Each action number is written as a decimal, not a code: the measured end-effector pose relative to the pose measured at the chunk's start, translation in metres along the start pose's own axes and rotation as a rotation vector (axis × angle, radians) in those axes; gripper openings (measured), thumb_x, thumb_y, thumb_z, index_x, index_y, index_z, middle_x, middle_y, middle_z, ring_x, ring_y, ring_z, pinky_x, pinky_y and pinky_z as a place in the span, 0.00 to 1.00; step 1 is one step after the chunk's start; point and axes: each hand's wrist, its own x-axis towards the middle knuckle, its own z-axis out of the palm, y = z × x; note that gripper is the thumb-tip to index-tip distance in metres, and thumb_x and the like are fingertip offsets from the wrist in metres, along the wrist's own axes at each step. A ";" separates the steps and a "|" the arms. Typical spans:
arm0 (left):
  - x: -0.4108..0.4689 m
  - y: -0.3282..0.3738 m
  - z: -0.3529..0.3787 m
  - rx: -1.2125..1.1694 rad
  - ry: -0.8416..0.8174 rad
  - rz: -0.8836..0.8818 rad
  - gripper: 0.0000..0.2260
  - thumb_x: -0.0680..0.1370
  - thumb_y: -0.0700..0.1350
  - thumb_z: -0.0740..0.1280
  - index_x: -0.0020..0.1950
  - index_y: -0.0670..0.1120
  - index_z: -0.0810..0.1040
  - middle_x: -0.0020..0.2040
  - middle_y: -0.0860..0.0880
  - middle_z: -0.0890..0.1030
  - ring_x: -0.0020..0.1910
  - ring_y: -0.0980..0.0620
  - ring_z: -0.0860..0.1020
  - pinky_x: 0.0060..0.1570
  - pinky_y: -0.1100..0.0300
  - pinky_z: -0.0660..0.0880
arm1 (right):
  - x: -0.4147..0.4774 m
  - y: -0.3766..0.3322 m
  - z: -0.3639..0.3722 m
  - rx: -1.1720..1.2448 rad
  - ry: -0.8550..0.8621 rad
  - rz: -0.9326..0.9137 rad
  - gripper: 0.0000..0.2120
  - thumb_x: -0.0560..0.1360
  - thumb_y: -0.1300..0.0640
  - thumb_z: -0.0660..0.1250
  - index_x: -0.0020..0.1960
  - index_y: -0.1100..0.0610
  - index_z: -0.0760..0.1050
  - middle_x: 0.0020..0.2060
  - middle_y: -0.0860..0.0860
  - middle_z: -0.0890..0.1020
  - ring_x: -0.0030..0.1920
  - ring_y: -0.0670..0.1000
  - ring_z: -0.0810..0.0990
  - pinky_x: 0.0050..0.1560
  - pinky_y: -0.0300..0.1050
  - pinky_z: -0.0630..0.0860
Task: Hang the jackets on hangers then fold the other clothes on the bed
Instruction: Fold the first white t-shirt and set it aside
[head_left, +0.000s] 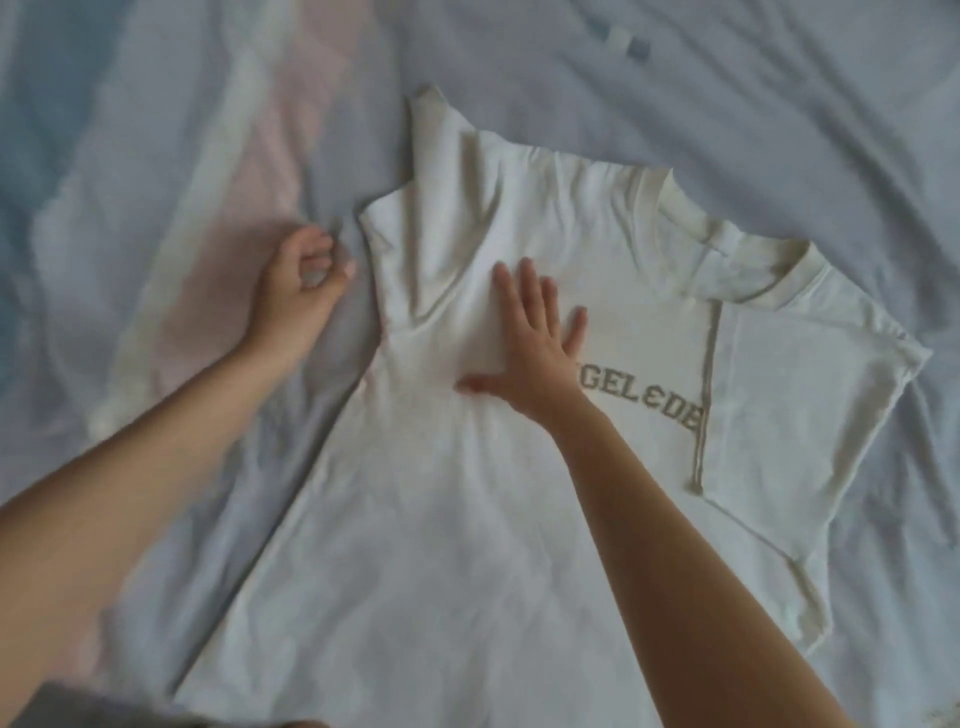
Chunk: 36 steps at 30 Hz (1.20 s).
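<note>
Shirt (467, 519) sides look turned in; your right hand (535, 343) presses flat on it, left hand (301, 286) curled, empty; bottom fold remains.

A single camera is sitting on the person's head, looking forward and steeply down at the bed (727, 104) from close above. It is near enough that the white T-shirt (441, 519) is filling most of the wide-angle frame, its collar lying toward 2 o'clock. The left forearm (130, 493) is showing at 7 o'clock and the right forearm (675, 545) at 5 o'clock, both stretching away from the wearer, so the lens is facing outward from the body.
</note>
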 end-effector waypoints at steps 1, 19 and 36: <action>0.009 0.009 0.004 -0.062 -0.035 -0.026 0.23 0.76 0.36 0.68 0.68 0.36 0.66 0.60 0.40 0.75 0.45 0.59 0.74 0.51 0.70 0.71 | 0.006 -0.002 0.001 -0.008 -0.051 0.023 0.62 0.62 0.41 0.76 0.76 0.46 0.32 0.76 0.47 0.33 0.75 0.52 0.33 0.70 0.61 0.32; 0.011 0.050 -0.011 -0.829 -0.244 -0.562 0.11 0.64 0.38 0.63 0.46 0.42 0.75 0.42 0.46 0.78 0.39 0.50 0.78 0.37 0.64 0.77 | 0.019 -0.007 0.007 -0.036 -0.136 0.095 0.68 0.57 0.33 0.75 0.72 0.44 0.24 0.70 0.43 0.23 0.73 0.53 0.27 0.67 0.62 0.28; -0.039 0.014 0.055 0.719 -0.469 0.981 0.19 0.77 0.52 0.54 0.65 0.50 0.73 0.76 0.49 0.62 0.75 0.53 0.58 0.69 0.37 0.53 | -0.092 0.027 0.052 0.251 0.240 0.059 0.28 0.73 0.54 0.60 0.73 0.54 0.63 0.73 0.50 0.64 0.76 0.49 0.53 0.75 0.49 0.47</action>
